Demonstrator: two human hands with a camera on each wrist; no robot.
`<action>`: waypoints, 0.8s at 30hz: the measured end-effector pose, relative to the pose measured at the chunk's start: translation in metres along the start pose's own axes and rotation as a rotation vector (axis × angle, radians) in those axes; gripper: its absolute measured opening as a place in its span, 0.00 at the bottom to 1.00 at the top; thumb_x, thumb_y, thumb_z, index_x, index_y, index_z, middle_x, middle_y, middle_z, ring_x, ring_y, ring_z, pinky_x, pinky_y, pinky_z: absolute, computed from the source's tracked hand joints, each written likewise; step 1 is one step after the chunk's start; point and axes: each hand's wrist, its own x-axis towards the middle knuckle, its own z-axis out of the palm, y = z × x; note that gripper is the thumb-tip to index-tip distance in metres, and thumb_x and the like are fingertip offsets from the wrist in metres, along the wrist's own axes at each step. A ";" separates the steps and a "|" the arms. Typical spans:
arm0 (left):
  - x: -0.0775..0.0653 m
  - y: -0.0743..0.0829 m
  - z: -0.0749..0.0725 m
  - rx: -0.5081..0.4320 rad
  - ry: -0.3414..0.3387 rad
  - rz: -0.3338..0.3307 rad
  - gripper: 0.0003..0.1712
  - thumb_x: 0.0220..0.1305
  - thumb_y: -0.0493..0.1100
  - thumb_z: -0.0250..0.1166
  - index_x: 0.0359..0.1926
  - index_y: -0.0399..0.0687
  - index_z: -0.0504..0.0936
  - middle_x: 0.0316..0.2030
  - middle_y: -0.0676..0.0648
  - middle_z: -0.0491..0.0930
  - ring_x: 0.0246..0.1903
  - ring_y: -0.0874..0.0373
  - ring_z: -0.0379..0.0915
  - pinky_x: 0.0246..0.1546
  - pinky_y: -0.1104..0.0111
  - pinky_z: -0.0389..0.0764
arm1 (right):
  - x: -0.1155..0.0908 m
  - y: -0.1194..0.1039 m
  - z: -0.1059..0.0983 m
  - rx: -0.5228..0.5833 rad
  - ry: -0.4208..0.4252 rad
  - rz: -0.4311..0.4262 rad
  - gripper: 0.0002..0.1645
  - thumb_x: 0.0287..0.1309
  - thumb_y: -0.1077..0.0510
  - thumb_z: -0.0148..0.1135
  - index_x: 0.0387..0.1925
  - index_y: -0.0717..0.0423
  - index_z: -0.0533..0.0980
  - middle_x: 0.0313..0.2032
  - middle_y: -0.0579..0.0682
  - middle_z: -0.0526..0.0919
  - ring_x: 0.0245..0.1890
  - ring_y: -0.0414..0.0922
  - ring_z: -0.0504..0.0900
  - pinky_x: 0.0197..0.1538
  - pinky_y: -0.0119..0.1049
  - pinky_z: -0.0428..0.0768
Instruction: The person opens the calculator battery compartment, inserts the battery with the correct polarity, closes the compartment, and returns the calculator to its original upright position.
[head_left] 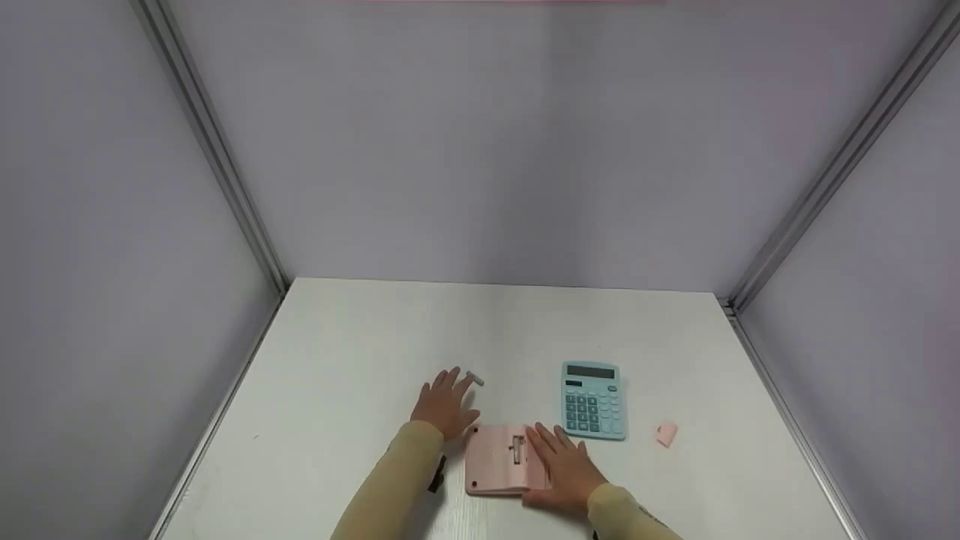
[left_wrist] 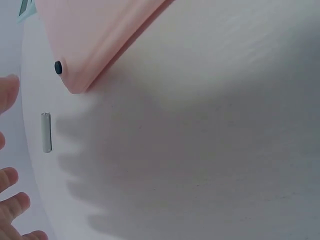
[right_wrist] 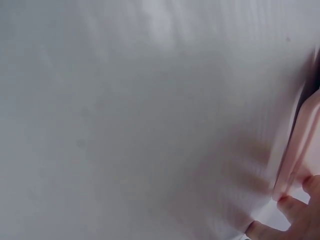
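A pink calculator [head_left: 491, 459] lies face down near the front of the table, its battery compartment [head_left: 518, 450] uncovered. On its right side rests my right hand [head_left: 568, 472], fingers stretched over the back. My left hand [head_left: 442, 406] hovers beyond the calculator's far left corner with fingers spread and nothing held. By its fingertips lies a small silver battery [head_left: 475, 378]; in the left wrist view a gap shows between those fingers and the battery [left_wrist: 46, 132]. Only a pink edge [right_wrist: 297, 145] and some right fingers appear in the right wrist view.
A light blue calculator [head_left: 592, 412] lies face up behind my right hand. Farther right is a small pink battery cover [head_left: 666, 433]. Grey panels [head_left: 510, 150] enclose the white table [head_left: 337, 337] at the back and both sides.
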 end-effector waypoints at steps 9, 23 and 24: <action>0.009 -0.001 -0.002 0.018 -0.083 -0.100 0.41 0.62 0.60 0.60 0.73 0.56 0.59 0.72 0.47 0.56 0.70 0.45 0.51 0.66 0.43 0.57 | -0.002 0.001 0.001 0.004 -0.007 0.003 0.71 0.34 0.12 0.53 0.76 0.38 0.43 0.75 0.47 0.49 0.73 0.60 0.47 0.62 0.74 0.51; 0.022 0.018 -0.014 0.170 -0.153 0.049 0.38 0.65 0.58 0.60 0.72 0.55 0.60 0.73 0.49 0.54 0.70 0.46 0.53 0.65 0.43 0.61 | -0.025 0.007 -0.002 0.017 -0.003 0.075 0.72 0.33 0.12 0.54 0.76 0.35 0.41 0.75 0.45 0.46 0.73 0.59 0.45 0.63 0.74 0.48; 0.023 0.018 -0.013 0.184 -0.154 0.062 0.38 0.66 0.58 0.59 0.73 0.55 0.60 0.73 0.49 0.54 0.70 0.46 0.53 0.64 0.44 0.61 | -0.026 0.007 -0.002 0.013 -0.004 0.077 0.71 0.33 0.13 0.53 0.76 0.35 0.41 0.75 0.45 0.46 0.73 0.59 0.45 0.63 0.74 0.48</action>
